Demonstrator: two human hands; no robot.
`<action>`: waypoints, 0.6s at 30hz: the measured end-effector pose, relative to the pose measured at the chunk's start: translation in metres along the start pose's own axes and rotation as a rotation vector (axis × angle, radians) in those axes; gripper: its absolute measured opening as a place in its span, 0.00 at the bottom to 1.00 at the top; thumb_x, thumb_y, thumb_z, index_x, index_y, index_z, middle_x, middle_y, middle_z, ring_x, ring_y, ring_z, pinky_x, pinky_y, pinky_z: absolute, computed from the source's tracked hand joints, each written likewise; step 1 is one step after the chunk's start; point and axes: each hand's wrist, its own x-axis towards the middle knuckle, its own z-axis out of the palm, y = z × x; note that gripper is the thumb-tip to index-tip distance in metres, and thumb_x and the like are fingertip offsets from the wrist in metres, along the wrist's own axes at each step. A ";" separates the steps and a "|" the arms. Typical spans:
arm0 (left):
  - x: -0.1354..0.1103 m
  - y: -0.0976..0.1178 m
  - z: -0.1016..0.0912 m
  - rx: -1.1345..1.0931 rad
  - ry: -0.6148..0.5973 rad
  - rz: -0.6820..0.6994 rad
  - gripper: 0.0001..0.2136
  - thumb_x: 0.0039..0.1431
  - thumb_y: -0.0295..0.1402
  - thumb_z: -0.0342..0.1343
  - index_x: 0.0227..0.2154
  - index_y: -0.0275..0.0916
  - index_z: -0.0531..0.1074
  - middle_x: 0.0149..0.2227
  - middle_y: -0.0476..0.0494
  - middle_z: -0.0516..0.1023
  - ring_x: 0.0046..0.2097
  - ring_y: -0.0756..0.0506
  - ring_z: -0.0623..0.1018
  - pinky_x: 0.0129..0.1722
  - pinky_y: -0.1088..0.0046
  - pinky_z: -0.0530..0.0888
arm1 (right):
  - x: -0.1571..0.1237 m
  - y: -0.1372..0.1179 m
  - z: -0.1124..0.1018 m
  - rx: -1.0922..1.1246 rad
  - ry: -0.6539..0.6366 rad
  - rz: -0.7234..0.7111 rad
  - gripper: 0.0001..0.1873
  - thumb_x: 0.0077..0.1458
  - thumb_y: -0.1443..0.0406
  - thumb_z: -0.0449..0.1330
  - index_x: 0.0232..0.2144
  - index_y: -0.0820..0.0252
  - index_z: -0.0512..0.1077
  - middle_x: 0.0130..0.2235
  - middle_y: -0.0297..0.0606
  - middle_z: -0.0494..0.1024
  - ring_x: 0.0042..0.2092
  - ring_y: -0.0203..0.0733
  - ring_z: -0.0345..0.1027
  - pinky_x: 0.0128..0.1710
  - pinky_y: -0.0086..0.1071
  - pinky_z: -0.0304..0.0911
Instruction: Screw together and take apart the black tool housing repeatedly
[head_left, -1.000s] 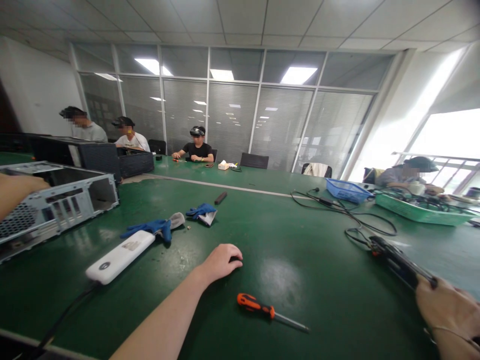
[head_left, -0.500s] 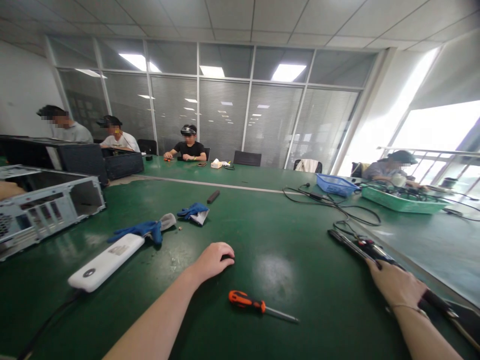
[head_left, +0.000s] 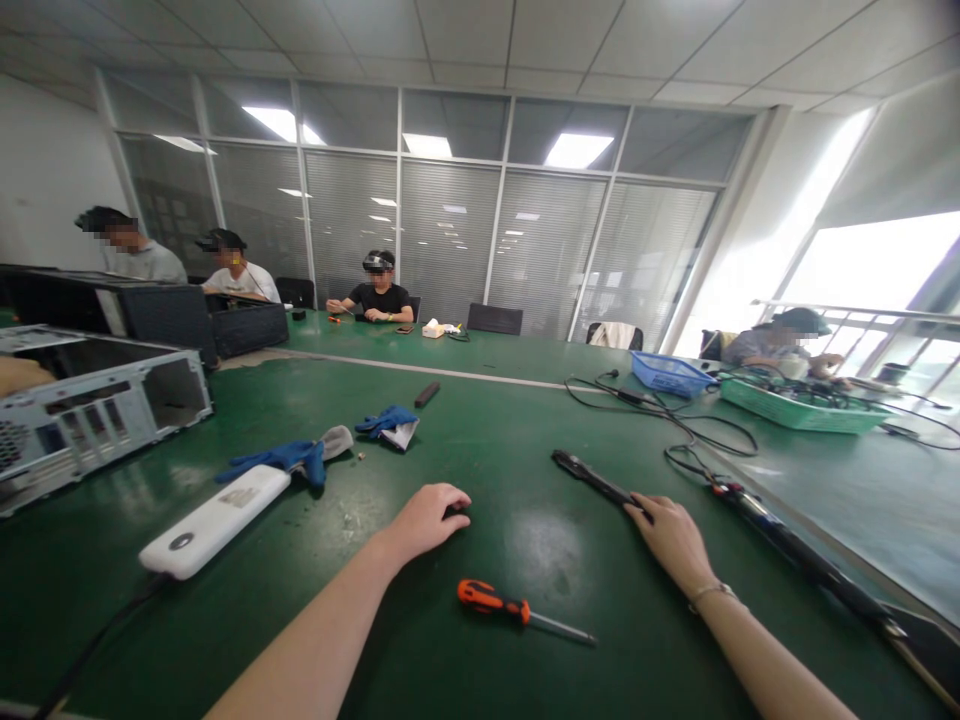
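Note:
My right hand (head_left: 673, 540) grips the near end of a long, narrow black part (head_left: 596, 478), its thumb and fingers closed around it. What the part is, I cannot make out; its far end points toward the middle of the green table (head_left: 517, 420). My left hand (head_left: 430, 520) rests on the tabletop, holding nothing, with its fingers loosely bent and a gap between thumb and fingers. Between my forearms lies an orange and black screwdriver (head_left: 495, 603), shaft pointing right.
On the left are a white power strip (head_left: 217, 520), blue gloves (head_left: 285, 462) and an open metal computer case (head_left: 112, 405). Black cables, a blue basket (head_left: 671, 375) and a green basket (head_left: 806, 408) sit at right. A long dark bar (head_left: 810, 560) lies near the right edge. Co-workers sit around.
My right hand has moved left with the black part, away from the long dark bar and cables at the right edge. My left hand and the screwdriver have stayed put.

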 end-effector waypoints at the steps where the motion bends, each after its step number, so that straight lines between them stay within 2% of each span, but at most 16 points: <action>1: 0.000 0.000 0.000 -0.021 0.012 -0.021 0.15 0.55 0.33 0.59 0.46 0.39 0.74 0.44 0.43 0.79 0.44 0.44 0.77 0.47 0.69 0.72 | 0.000 -0.019 0.003 0.039 -0.018 -0.056 0.26 0.59 0.52 0.47 0.48 0.60 0.74 0.45 0.48 0.76 0.45 0.53 0.69 0.47 0.43 0.64; 5: -0.003 -0.001 -0.003 -0.031 0.088 -0.021 0.26 0.51 0.37 0.62 0.54 0.41 0.67 0.53 0.40 0.73 0.53 0.41 0.73 0.55 0.64 0.68 | -0.006 -0.085 0.008 0.194 -0.105 -0.267 0.23 0.60 0.52 0.49 0.50 0.56 0.73 0.46 0.43 0.75 0.47 0.48 0.68 0.50 0.40 0.64; 8: -0.006 -0.001 -0.004 0.023 0.100 -0.012 0.32 0.46 0.41 0.65 0.56 0.43 0.65 0.58 0.39 0.68 0.58 0.38 0.67 0.59 0.59 0.63 | -0.015 -0.114 0.001 0.281 -0.164 -0.384 0.21 0.60 0.53 0.51 0.50 0.52 0.73 0.46 0.41 0.75 0.48 0.47 0.68 0.50 0.39 0.64; 12: -0.008 0.002 -0.005 0.062 0.010 -0.016 0.34 0.43 0.41 0.68 0.56 0.43 0.67 0.58 0.38 0.68 0.58 0.36 0.68 0.58 0.58 0.64 | -0.028 -0.129 -0.016 0.439 -0.281 -0.475 0.20 0.59 0.53 0.53 0.50 0.50 0.73 0.47 0.41 0.74 0.48 0.48 0.67 0.50 0.41 0.65; 15: -0.008 0.006 -0.006 0.046 -0.073 0.060 0.26 0.45 0.39 0.67 0.49 0.42 0.73 0.50 0.41 0.75 0.52 0.38 0.73 0.54 0.62 0.67 | -0.030 -0.133 -0.023 0.512 -0.367 -0.499 0.19 0.58 0.53 0.55 0.48 0.51 0.74 0.47 0.41 0.74 0.48 0.47 0.68 0.49 0.39 0.65; 17: -0.007 0.008 -0.007 0.025 -0.100 0.087 0.21 0.45 0.38 0.67 0.45 0.41 0.76 0.46 0.42 0.78 0.48 0.40 0.75 0.51 0.65 0.69 | -0.025 -0.129 -0.025 0.484 -0.346 -0.485 0.20 0.60 0.52 0.52 0.48 0.52 0.74 0.47 0.42 0.74 0.47 0.46 0.68 0.48 0.38 0.65; 18: -0.007 0.009 -0.008 0.015 -0.103 0.088 0.21 0.45 0.38 0.67 0.44 0.41 0.77 0.45 0.42 0.78 0.47 0.40 0.76 0.50 0.66 0.69 | -0.021 -0.123 -0.025 0.439 -0.294 -0.462 0.21 0.60 0.52 0.51 0.48 0.53 0.74 0.47 0.43 0.74 0.47 0.47 0.68 0.49 0.39 0.64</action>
